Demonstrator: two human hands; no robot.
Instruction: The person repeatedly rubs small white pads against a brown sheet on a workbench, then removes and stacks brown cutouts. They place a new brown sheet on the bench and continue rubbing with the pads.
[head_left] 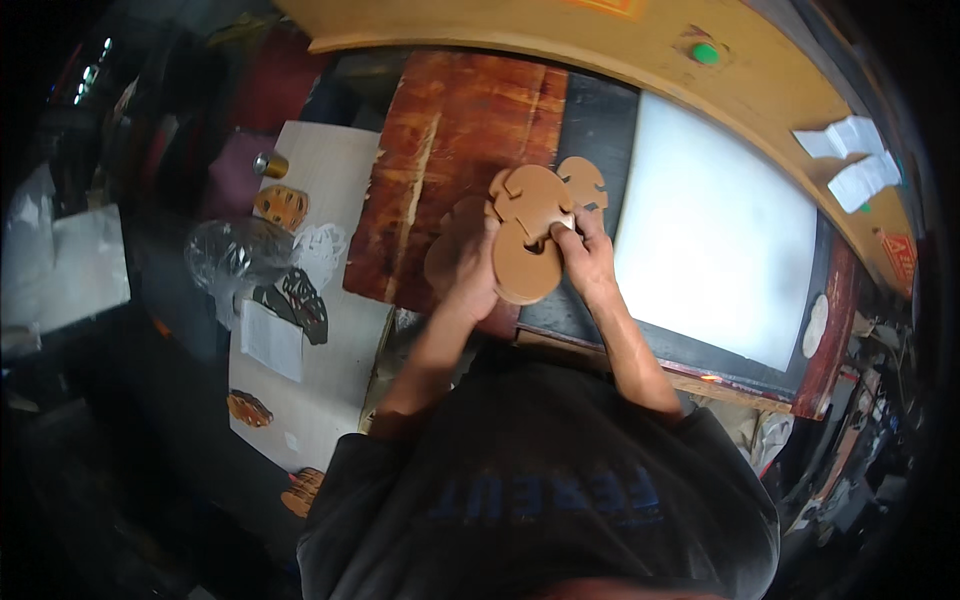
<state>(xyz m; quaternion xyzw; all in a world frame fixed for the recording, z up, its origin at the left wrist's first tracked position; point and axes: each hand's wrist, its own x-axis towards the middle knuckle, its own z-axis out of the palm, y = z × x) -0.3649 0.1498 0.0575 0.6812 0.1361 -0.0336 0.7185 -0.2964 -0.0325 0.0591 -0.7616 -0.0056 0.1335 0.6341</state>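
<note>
A stack of tan cut-out pieces, with rounded ends and notched edges, is held up in both my hands over the table. My left hand grips the stack along its left side, its fingers mostly hidden. On the right edge, my right hand pinches the pieces near a notch, thumb on top. A small whitish bit shows by that thumb; I cannot make out what it is. Just beyond the stack, another tan notched piece appears over the dark surface. Whether it is apart from the held pieces, I cannot tell.
Under my hands lies a worn red-brown board; to its right is a white board. A yellow machine beam with a green button crosses the far side. The pale side table bears a clear plastic bag and a can.
</note>
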